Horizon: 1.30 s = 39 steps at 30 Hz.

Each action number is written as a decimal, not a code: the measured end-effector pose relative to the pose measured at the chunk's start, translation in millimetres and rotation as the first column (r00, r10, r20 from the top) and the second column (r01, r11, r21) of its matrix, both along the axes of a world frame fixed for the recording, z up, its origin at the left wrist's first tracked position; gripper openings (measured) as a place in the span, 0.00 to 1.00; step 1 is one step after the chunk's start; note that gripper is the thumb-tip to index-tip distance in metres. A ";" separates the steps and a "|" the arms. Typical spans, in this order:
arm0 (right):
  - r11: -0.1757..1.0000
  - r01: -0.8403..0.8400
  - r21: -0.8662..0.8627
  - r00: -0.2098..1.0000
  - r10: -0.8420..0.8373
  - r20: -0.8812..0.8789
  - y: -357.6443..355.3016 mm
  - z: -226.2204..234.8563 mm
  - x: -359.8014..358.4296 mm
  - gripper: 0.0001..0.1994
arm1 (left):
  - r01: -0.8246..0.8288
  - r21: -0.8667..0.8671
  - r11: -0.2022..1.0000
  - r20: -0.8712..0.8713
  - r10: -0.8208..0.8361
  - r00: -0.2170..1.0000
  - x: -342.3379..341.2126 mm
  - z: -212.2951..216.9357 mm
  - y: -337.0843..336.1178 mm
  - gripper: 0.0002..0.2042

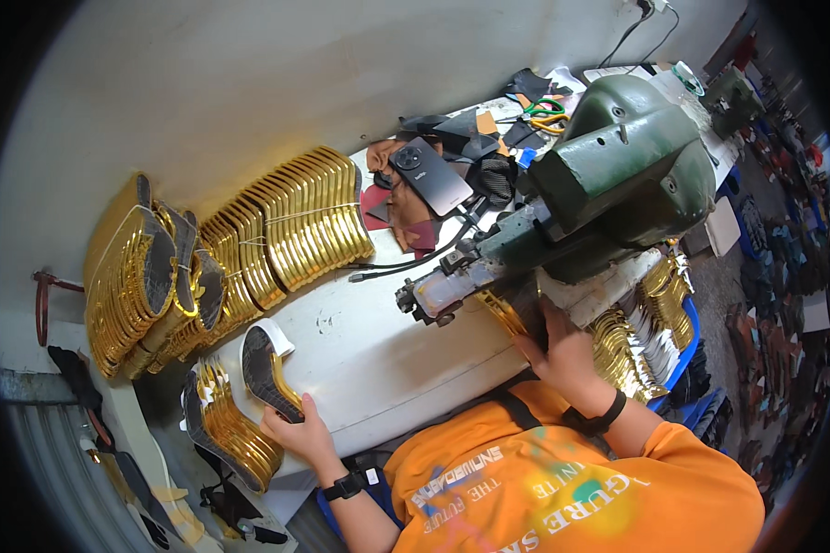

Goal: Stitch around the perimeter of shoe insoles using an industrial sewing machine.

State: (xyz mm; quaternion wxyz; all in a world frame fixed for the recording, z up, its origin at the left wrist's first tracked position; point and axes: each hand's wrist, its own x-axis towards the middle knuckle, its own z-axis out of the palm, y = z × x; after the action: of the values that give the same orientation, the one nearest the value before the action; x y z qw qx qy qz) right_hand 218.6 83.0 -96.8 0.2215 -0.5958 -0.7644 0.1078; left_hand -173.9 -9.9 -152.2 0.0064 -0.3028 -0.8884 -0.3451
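My left hand pinches the lower end of a curved dark piece with a gold edge, at the left of the white worktable. Just beside it stands a stack of similar gold-edged pieces. My right hand has its thumb and fingers on another gold-edged curved piece, next to the head of a dark green sewing machine. Part of that piece is hidden behind the machine and my fingers. The machine's arm end reaches leftward over the table.
Tied bundles of gold-edged pieces line the wall at the back left. Behind the machine lie a black phone, leather scraps and scissors. A blue bin with gold and silver pieces stands at my right.
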 end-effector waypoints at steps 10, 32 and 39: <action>0.947 -0.320 -0.002 0.935 0.316 -0.159 4.1 61.0 -17.4 0.37 | 0.240 0.410 0.880 0.372 -0.402 0.837 72.3 69.3 -10.6 0.24; 0.559 -0.734 -0.385 0.179 -0.389 -0.904 0.2 90.8 -68.1 0.17 | 0.284 0.728 0.624 0.647 -0.763 0.016 132.6 128.4 19.5 0.42; 0.624 -0.764 -0.165 0.450 0.332 -0.829 -22.4 73.5 -86.2 0.33 | -0.043 0.742 0.669 0.665 -0.725 0.181 144.6 110.9 10.2 0.41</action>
State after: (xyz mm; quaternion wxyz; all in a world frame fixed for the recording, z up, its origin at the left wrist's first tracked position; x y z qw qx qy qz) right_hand 132.4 60.7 -23.3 0.2869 -0.2385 -0.7018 0.6069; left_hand -29.3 0.3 -41.3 -0.5068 -0.2220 -0.4364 -0.7095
